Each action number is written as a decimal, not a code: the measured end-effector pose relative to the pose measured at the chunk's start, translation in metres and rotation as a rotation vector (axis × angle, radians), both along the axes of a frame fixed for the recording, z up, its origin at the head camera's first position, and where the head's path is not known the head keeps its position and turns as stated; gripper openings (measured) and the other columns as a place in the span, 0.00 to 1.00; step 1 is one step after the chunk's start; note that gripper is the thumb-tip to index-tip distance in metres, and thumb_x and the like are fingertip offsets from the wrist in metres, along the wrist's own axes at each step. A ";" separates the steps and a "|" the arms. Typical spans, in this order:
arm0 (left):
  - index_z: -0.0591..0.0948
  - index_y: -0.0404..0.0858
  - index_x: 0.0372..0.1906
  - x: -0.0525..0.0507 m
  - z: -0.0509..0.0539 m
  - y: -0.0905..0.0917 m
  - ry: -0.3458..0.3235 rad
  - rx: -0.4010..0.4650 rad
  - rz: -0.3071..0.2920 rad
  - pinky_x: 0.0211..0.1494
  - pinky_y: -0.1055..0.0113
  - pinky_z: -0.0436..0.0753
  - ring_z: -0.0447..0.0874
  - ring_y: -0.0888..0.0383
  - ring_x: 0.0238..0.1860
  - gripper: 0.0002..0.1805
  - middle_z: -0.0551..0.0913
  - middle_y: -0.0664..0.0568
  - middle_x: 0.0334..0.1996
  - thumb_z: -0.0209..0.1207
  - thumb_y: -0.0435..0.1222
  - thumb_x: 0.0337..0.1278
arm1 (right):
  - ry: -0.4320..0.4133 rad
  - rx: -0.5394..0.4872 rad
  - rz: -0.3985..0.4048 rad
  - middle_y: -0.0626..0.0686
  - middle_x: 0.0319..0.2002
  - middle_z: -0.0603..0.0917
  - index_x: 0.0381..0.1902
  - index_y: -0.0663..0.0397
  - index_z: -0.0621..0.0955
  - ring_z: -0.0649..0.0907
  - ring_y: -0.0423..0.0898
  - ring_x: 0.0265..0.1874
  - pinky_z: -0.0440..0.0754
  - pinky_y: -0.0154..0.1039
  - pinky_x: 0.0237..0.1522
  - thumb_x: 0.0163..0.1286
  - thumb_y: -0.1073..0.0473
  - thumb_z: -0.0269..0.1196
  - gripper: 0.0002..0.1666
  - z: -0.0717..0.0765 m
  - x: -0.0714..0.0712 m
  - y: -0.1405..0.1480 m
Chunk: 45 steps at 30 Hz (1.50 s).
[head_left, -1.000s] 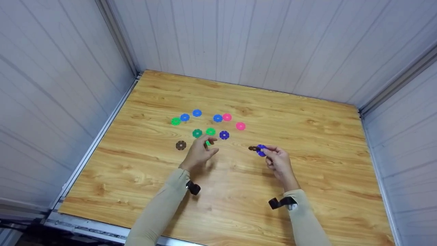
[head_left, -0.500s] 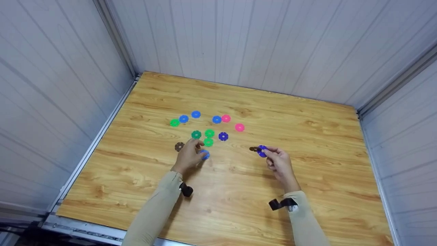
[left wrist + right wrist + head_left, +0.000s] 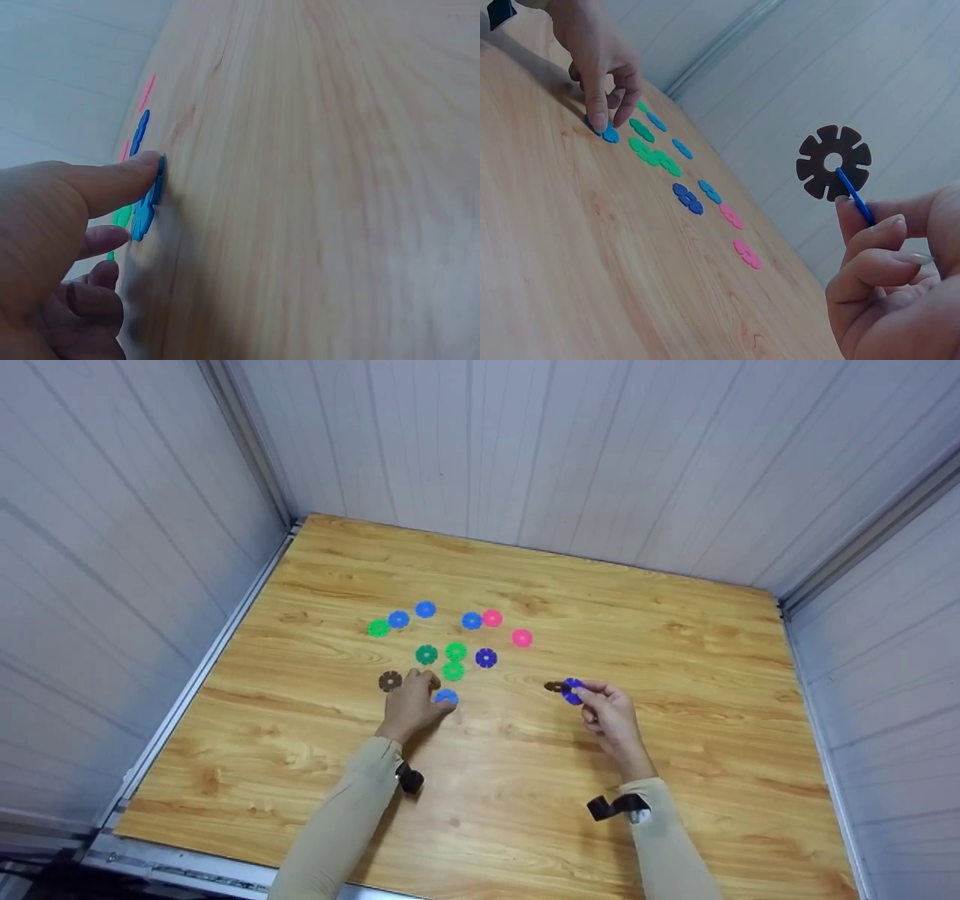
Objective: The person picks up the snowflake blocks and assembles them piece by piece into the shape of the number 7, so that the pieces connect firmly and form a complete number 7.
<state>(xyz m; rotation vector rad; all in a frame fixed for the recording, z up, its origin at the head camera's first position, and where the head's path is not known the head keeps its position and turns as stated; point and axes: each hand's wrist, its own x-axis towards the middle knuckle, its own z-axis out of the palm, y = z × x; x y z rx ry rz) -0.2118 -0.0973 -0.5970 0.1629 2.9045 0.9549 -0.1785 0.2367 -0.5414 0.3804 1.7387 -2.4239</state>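
Between thumb and fingers, my right hand (image 3: 613, 722) pinches a dark blue interlocking disc (image 3: 857, 198), raised above the table. A brown interlocking disc (image 3: 855, 154) is slotted into it at an angle; both have notched rims and a centre hole. My left hand (image 3: 409, 706) is low over the tabletop, thumb and forefinger at opposite edges of a lighter blue interlocking disc (image 3: 446, 697). That disc lies flat, its near edge partly hidden by the thumb (image 3: 146, 166). A loose brown disc (image 3: 390, 682) lies just left of this hand, and a green disc (image 3: 453, 670) just beyond it.
Farther back on the wooden table (image 3: 675, 675) lie several more discs, including a dark green one (image 3: 426, 654), a dark blue one (image 3: 486, 658) and a pink one (image 3: 522, 638). Pale panel walls (image 3: 480, 450) enclose the back and both sides.
My left hand has come back toward me and down, from above the green discs to the lighter blue disc. The right hand stays in place with its joined pair.
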 end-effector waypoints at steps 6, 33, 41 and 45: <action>0.82 0.36 0.43 -0.002 0.002 0.006 0.001 0.028 -0.026 0.37 0.56 0.78 0.75 0.54 0.33 0.21 0.75 0.50 0.35 0.74 0.45 0.50 | -0.021 0.016 0.002 0.51 0.24 0.81 0.46 0.62 0.75 0.67 0.37 0.12 0.57 0.27 0.12 0.71 0.69 0.60 0.07 0.001 0.000 0.003; 0.81 0.35 0.44 0.007 0.012 0.048 0.073 0.708 -0.028 0.29 0.71 0.75 0.75 0.60 0.28 0.10 0.80 0.51 0.31 0.67 0.36 0.62 | 0.006 0.042 -0.029 0.51 0.24 0.81 0.47 0.65 0.75 0.69 0.37 0.13 0.60 0.27 0.13 0.69 0.69 0.62 0.10 0.002 0.001 0.002; 0.81 0.32 0.44 0.012 0.023 0.060 0.101 0.830 0.012 0.34 0.72 0.75 0.75 0.59 0.32 0.10 0.81 0.50 0.33 0.66 0.31 0.61 | -0.012 0.046 -0.018 0.51 0.23 0.81 0.46 0.64 0.76 0.69 0.37 0.13 0.61 0.28 0.12 0.70 0.69 0.62 0.09 -0.002 0.001 -0.004; 0.80 0.29 0.47 0.011 0.028 0.068 0.098 0.870 -0.002 0.34 0.74 0.73 0.75 0.60 0.32 0.12 0.81 0.46 0.33 0.65 0.30 0.61 | -0.003 0.045 -0.033 0.51 0.24 0.81 0.46 0.64 0.76 0.69 0.37 0.13 0.61 0.27 0.12 0.69 0.70 0.62 0.09 0.000 0.000 -0.004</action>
